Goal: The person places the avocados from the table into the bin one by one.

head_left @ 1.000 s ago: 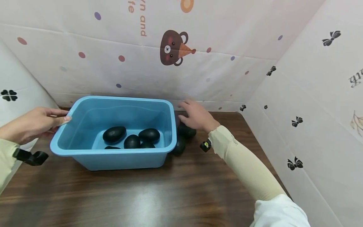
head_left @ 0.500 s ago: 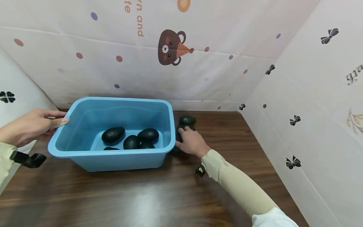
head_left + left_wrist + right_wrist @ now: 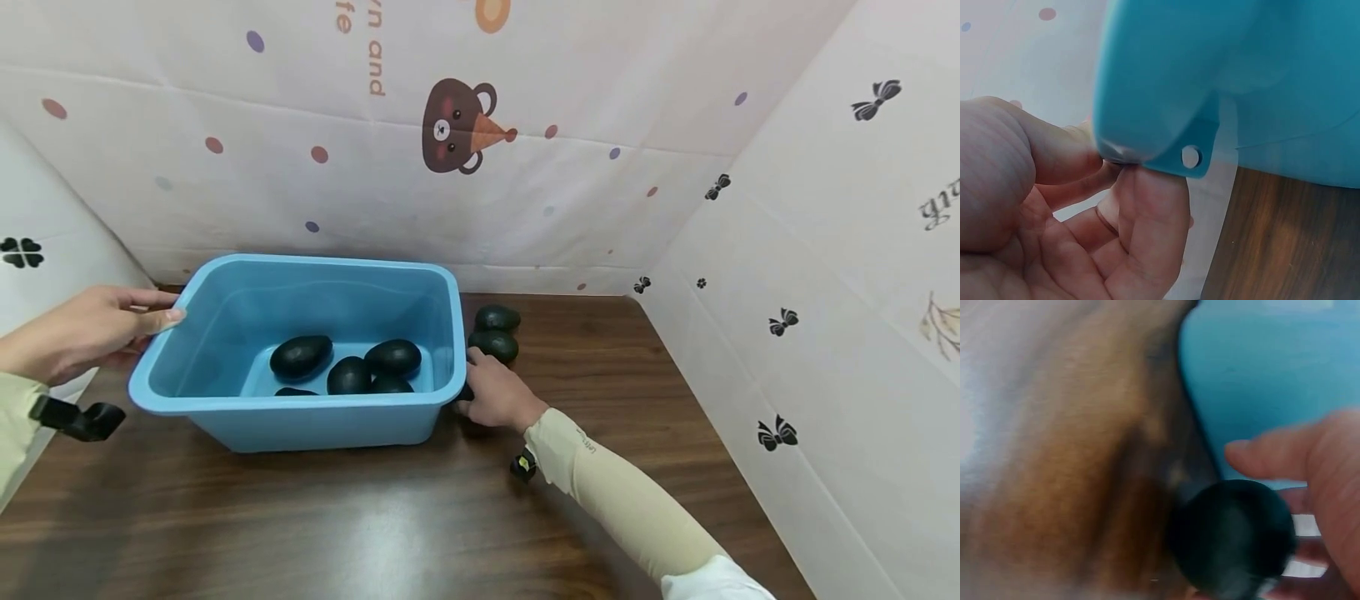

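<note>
A light blue plastic tub (image 3: 300, 425) stands on the table with several dark green avocados (image 3: 302, 357) inside. My left hand (image 3: 93, 333) pinches its left rim, thumb on top and fingers beneath; the left wrist view shows this rim (image 3: 1141, 137) close up. Low beside the tub's right side, my right hand (image 3: 498, 393) has its fingers curled round an avocado (image 3: 1232, 540), which it mostly hides in the head view. In the blurred right wrist view, the thumb lies near the tub wall. Two more avocados (image 3: 493, 344) lie behind the right hand.
The table (image 3: 315, 517) has a dark wood-grain top. A printed white sheet (image 3: 360, 200) rises right behind the tub, and further white sheets (image 3: 840, 333) flank the left and right sides.
My right hand has come down from above the avocados at the back and moved toward me to the nearest one, uncovering two behind it. The left hand keeps its hold on the rim.
</note>
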Tool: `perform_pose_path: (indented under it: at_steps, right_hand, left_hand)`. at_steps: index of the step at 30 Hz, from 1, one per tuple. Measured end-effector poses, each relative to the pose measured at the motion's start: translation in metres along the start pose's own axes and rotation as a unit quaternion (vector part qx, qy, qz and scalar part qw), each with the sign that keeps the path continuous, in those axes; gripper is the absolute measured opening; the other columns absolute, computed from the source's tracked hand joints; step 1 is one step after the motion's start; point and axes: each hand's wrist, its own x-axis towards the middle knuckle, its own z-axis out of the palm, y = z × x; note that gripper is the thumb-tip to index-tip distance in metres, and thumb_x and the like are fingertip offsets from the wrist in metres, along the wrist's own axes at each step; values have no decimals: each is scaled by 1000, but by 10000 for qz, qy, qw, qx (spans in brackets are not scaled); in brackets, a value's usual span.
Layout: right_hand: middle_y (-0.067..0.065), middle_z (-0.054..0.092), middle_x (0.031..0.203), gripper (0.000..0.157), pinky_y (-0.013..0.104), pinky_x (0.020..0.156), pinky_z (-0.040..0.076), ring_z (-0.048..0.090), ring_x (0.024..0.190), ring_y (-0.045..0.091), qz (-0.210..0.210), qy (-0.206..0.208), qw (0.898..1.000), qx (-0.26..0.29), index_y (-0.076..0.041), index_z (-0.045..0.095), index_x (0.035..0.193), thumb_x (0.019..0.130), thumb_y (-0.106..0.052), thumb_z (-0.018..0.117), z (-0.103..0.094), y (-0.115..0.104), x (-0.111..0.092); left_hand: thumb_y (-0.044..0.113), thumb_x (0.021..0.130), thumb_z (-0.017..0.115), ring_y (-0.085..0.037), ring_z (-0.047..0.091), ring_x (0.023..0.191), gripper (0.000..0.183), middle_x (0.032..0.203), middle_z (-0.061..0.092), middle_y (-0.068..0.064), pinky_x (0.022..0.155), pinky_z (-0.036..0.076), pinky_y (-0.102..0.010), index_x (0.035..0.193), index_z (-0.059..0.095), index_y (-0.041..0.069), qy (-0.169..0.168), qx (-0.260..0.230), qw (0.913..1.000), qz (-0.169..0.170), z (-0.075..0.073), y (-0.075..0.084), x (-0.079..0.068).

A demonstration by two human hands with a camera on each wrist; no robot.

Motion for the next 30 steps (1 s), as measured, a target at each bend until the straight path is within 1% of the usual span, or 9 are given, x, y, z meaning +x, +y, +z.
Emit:
perform_pose_path:
  at_steps: [4,8,11,15,21,25,30]
  right_hand:
    - [10,58,141,57,48,106,57,61,117,26,-15,310,9992,-238,-16,61,142,89,-22,81,9,6,-1]
    - [10,56,148,62,51,110,54,60,124,28,-62,436,9986,-289,-18,59,145,87,-20,81,11,10,-4]
    - [9,56,147,61,50,109,55,59,125,29,-155,516,9979,-346,-18,59,145,87,-20,81,10,11,-8]
    - [9,56,146,58,49,107,56,59,124,28,-214,610,9970,-422,-17,61,143,88,-20,80,3,10,-14]
    - [9,57,145,51,48,106,57,59,122,28,-329,762,9951,-529,-16,65,135,87,-19,81,-10,9,-22]
    - [8,58,143,49,48,106,57,58,123,28,-493,951,9924,-599,-17,67,130,84,-17,84,-18,8,-27]
    - [7,59,142,47,49,105,58,59,124,28,-681,1190,9888,-582,-17,69,127,82,-15,84,-29,5,-36]
  left_hand:
    - [38,112,44,-23,71,82,76,95,74,-8,75,66,-49,156,18,-18,20,3,10000,5,0,1,1]
    - [38,112,43,-24,71,82,76,94,73,-8,75,66,-48,156,18,-18,7,20,10000,10,0,0,1]
    - [39,112,43,-24,70,82,75,93,71,-8,74,66,-48,156,19,-18,16,66,10000,31,-1,-1,1]
    - [40,113,42,-24,69,82,76,93,71,-8,75,66,-47,155,19,-19,-15,170,9998,68,-2,-1,2]
    - [41,113,39,-25,69,83,77,95,70,-11,75,66,-48,155,17,-20,-45,216,9997,86,-3,-2,3]
    - [42,113,40,-25,69,82,78,94,71,-11,76,66,-49,155,17,-20,-19,215,9997,82,-3,-2,2]
    - [38,113,41,-24,70,81,76,91,70,-8,75,66,-49,155,17,-20,-50,153,9998,66,-1,-1,1]
